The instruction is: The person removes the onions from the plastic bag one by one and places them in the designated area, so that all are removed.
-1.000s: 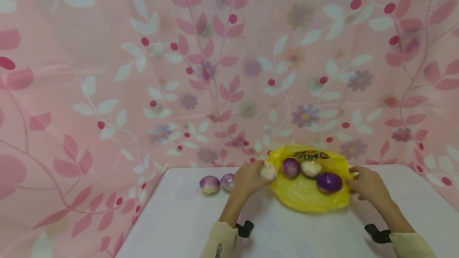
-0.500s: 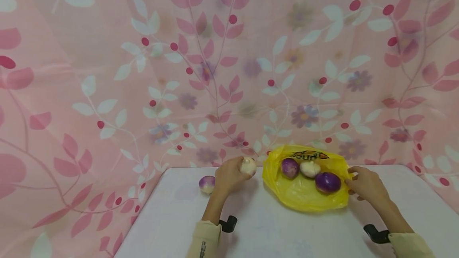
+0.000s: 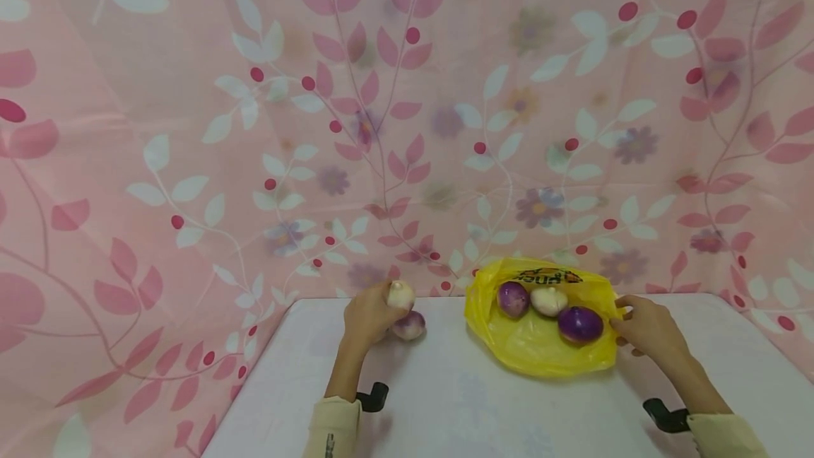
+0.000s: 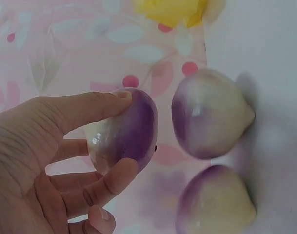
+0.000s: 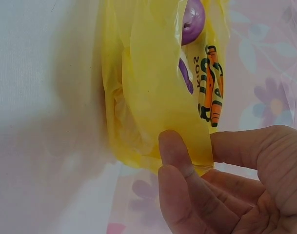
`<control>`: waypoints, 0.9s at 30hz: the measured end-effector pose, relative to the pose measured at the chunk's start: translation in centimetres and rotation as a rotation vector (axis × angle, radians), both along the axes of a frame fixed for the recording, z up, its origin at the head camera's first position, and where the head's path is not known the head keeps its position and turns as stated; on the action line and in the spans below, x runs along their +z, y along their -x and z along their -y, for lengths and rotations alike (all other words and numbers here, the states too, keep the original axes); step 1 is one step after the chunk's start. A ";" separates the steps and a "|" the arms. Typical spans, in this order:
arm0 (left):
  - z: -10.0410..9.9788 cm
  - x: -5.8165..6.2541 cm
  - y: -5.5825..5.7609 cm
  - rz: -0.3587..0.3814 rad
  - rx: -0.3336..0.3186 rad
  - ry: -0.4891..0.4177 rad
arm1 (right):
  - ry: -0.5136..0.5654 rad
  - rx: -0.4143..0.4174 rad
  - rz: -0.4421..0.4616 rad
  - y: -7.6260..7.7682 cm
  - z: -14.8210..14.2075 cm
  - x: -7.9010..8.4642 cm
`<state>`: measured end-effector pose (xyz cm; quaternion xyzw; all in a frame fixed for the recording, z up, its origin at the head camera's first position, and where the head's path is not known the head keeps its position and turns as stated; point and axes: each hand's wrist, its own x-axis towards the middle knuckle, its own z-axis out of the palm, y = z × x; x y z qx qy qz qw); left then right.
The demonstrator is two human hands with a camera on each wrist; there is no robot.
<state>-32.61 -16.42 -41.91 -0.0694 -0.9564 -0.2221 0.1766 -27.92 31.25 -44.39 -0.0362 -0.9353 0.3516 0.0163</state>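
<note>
My left hand (image 3: 367, 318) grips a white and purple turnip (image 3: 400, 295) between thumb and fingers, raised over the left part of the table. In the left wrist view, two more turnips, an upper one (image 4: 209, 114) and a lower one (image 4: 215, 202), sit on the table beside the held turnip. The head view shows just one of them, a turnip (image 3: 409, 325) by my fingers; my hand hides the other. With thumb and fingers, my right hand (image 3: 655, 331) pinches the right edge of a yellow plastic bag (image 3: 540, 359). Inside its spread mouth lie a white turnip (image 3: 548, 300) and two purple ones.
The white-covered table (image 3: 470, 415) reaches back to a pink floral curtain (image 3: 381, 126). The bag stands right of centre near the rear edge. Black wrist mounts (image 3: 374, 397) stick out from both forearms.
My left hand has moved left, away from the bag's mouth, still holding its turnip, and is now over the turnips on the table. My right hand keeps its hold on the bag.
</note>
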 end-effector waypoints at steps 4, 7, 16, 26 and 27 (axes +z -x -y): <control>1.6 0.1 0.1 -0.001 0.023 -0.021 | 0.001 0.002 0.003 -0.1 0.1 0.1; 2.8 0.2 0.2 -0.005 0.050 -0.031 | -0.004 0.004 0.002 -0.1 0.2 0.1; 5.7 0.3 0.3 0.029 0.103 -0.007 | -0.008 -0.004 0.008 0.1 0.1 -0.2; 8.4 0.3 0.2 0.016 0.168 -0.011 | -0.007 -0.003 0.000 -0.1 0.1 -0.1; 8.7 0.2 0.1 0.015 0.176 -0.014 | -0.008 -0.004 0.000 -0.1 0.1 -0.1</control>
